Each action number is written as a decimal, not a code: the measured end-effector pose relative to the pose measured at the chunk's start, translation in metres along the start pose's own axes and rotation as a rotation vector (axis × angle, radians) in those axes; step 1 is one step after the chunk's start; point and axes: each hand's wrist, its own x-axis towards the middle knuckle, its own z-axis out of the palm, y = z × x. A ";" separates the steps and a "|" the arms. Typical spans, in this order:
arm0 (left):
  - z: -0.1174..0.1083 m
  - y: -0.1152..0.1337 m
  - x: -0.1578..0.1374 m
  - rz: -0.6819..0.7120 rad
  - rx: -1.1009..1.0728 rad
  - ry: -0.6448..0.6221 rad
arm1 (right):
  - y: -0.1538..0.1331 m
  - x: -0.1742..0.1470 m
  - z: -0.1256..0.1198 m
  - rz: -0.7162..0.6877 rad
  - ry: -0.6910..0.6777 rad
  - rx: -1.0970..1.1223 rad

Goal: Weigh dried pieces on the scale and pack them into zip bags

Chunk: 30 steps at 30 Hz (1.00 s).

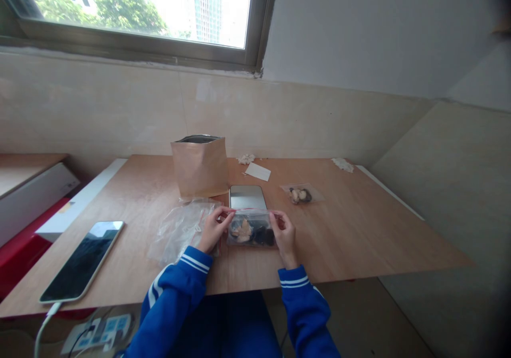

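Note:
A clear zip bag (252, 232) with pale and dark dried pieces, possibly mushrooms, lies near the table's front edge. My left hand (215, 228) pinches its top left corner, and my right hand (284, 235) pinches the top right one. Just behind the bag is a flat silver scale-like device (247, 195), its near end hidden by the bag. Crumpled clear plastic bags (179, 227) spread out under and beside my left hand. To the right, farther back, rests another small clear bag (301, 193) holding similar pieces.
An open brown kraft pouch (200, 169) stands upright at the back. Near the wall are a white card (257, 171) and two heaps of pale scraps (343, 164). A phone (83, 262) with a white cable lies at the left. Below the table is a power strip (99, 332).

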 end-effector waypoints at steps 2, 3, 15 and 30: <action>0.000 0.000 0.000 0.000 0.003 0.014 | 0.000 0.000 0.000 0.011 0.011 -0.003; 0.000 0.000 0.000 0.000 0.005 0.021 | 0.000 0.000 -0.001 0.013 0.019 -0.007; 0.000 -0.005 0.002 0.113 0.131 0.077 | -0.004 -0.001 0.000 -0.055 0.118 -0.103; 0.000 0.000 0.001 0.064 0.085 -0.034 | -0.013 -0.004 -0.001 0.067 0.015 0.014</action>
